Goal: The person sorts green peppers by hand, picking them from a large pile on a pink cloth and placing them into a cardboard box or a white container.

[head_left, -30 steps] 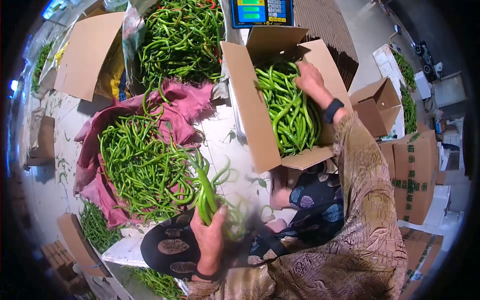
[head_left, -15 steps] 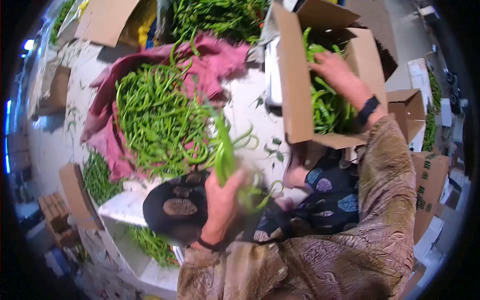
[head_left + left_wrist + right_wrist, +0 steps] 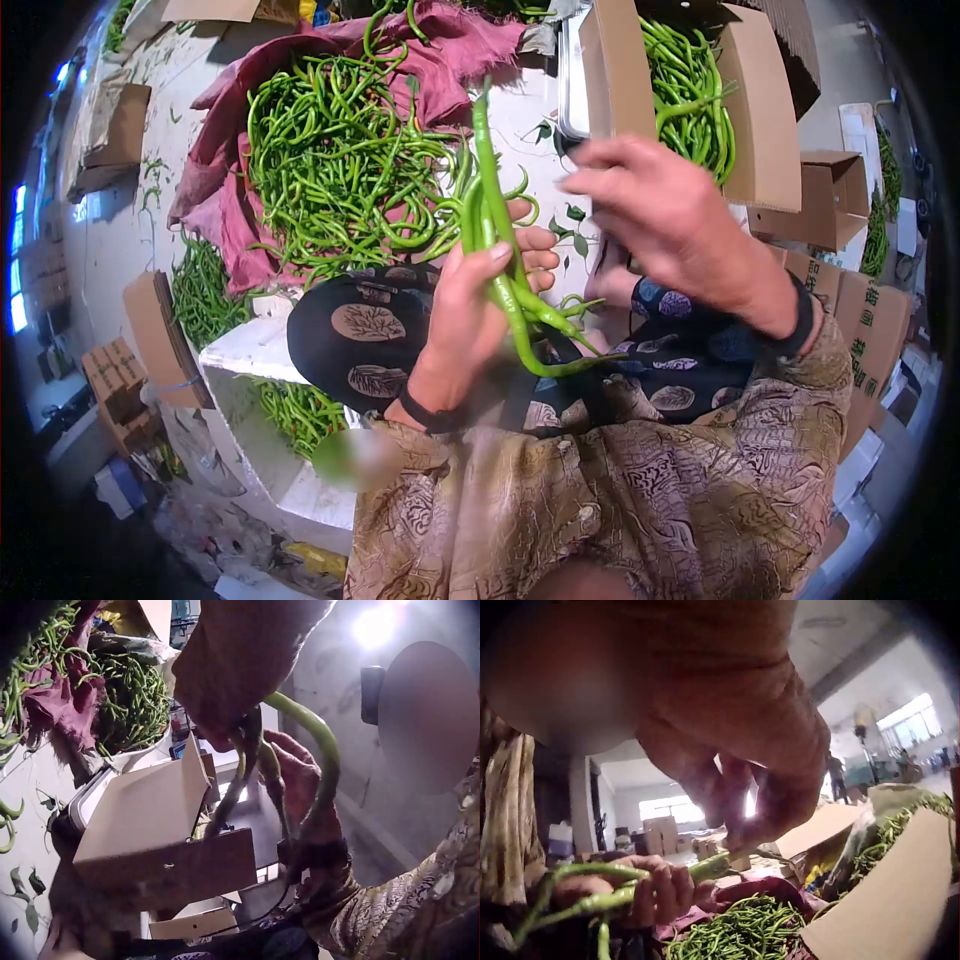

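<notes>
Several long green chili peppers (image 3: pixel 486 215) lie across my left hand (image 3: pixel 462 315), held under the thumb with the fingers behind them. Their curved ends (image 3: pixel 327 761) hang past the hand in the left wrist view. My right hand (image 3: pixel 685 220) is blurred and hovers just right of the bunch, its fingers bent loosely with nothing seen in them. In the right wrist view its fingertips overlap the end of a held pepper. Beyond it stands an open cardboard box (image 3: pixel 765 110) with green peppers (image 3: pixel 690 85) inside.
To the left, a heap of peppers (image 3: pixel 340 180) lies on a pink cloth (image 3: pixel 215 220). A white foam box (image 3: pixel 235 350) with more peppers stands by the knee. Smaller open carton (image 3: pixel 815 215) and printed cartons (image 3: pixel 870 330) stand at right. Loose leaves (image 3: pixel 575 235) dot the floor.
My right hand has come out of the cardboard box and over toward the left hand. The left hand keeps its peppers, its fingers now more spread. The head view has shifted, moving the box up and right.
</notes>
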A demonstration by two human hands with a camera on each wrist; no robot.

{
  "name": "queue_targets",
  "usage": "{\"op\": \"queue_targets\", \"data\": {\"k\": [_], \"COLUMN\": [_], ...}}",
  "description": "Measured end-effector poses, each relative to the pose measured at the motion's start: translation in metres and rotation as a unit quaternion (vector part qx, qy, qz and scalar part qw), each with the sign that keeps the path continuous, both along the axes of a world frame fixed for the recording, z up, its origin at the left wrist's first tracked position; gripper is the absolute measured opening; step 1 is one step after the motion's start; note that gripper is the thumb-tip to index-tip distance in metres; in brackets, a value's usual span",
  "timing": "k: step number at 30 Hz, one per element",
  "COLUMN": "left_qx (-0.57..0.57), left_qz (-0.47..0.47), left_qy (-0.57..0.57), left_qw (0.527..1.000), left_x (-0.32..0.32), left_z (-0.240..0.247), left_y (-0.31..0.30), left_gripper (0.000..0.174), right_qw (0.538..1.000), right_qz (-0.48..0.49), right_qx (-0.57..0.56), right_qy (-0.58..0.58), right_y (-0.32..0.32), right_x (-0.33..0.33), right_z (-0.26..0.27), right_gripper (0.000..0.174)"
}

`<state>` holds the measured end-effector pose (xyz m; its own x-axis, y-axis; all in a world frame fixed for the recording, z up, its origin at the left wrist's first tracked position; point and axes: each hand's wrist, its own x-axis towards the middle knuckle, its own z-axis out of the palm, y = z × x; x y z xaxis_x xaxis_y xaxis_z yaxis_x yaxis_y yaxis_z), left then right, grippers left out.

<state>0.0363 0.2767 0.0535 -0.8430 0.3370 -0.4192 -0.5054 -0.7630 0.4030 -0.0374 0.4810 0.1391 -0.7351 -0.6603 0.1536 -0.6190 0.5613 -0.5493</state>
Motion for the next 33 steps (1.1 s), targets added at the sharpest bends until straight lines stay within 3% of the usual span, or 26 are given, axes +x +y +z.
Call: {"op": "queue_targets", "data": {"k": [2,5,6,8,11,14,16,17,21,25,29,33], "left_qx": [0.028,0.054,0.069,0.086,0.054,0.029,0.012,-0.008,-0.047,-0.108,-0.096,-0.101], "left_qz": [-0.034,-0.022,-0.028,-0.045,0.02,0.026,0.017,0.011,0.007,0.005,-0.009,0.04], "left_qy": [-0.004,-0.024,-0.041,-0.024,-0.018,-0.013,-0.014,-0.02,0.004,0.014,0.028,0.036], "left_qw": [0.999,0.998,0.996,0.995,0.998,0.999,1.0,1.0,0.999,0.994,0.995,0.993], "left_x": [0.005,0.008,0.008,0.009,0.006,0.003,0.0,0.0,0.001,-0.001,0.003,0.003], "left_z": [0.0,0.005,0.004,-0.012,-0.024,-0.017,-0.013,-0.012,-0.011,-0.002,0.001,0.002], "left_y": [0.001,0.005,0.004,-0.003,-0.002,-0.009,-0.007,-0.007,-0.01,0.001,0.01,0.018], "left_gripper": [0.05,0.046,0.046,0.045,0.036,0.031,0.029,0.028,0.031,0.036,0.036,0.027], "right_qw": [0.966,0.929,0.93,0.929,0.924,0.913,0.9,0.908,0.898,0.91,0.926,0.931], "right_qz": [0.061,0.121,0.12,0.17,0.142,0.11,0.113,0.103,0.056,0.134,0.165,0.203], "right_qx": [0.071,0.104,0.103,0.218,0.222,0.266,0.19,0.178,0.153,0.058,0.045,0.041], "right_qy": [0.242,0.333,0.332,0.245,0.278,0.291,0.375,0.365,0.408,0.389,0.338,0.3], "right_y": [-0.022,-0.04,-0.039,-0.033,-0.014,0.002,0.01,0.016,0.03,0.024,0.008,-0.014], "right_x": [0.002,0.002,0.002,-0.003,-0.002,0.004,0.007,0.011,0.018,0.027,0.037,0.044], "right_z": [-0.015,-0.033,-0.032,-0.026,-0.029,-0.014,-0.005,-0.005,0.003,-0.008,-0.02,-0.034], "right_gripper": [0.028,0.021,0.021,0.017,0.011,0.011,0.017,0.024,0.026,0.012,0.028,0.022]}}
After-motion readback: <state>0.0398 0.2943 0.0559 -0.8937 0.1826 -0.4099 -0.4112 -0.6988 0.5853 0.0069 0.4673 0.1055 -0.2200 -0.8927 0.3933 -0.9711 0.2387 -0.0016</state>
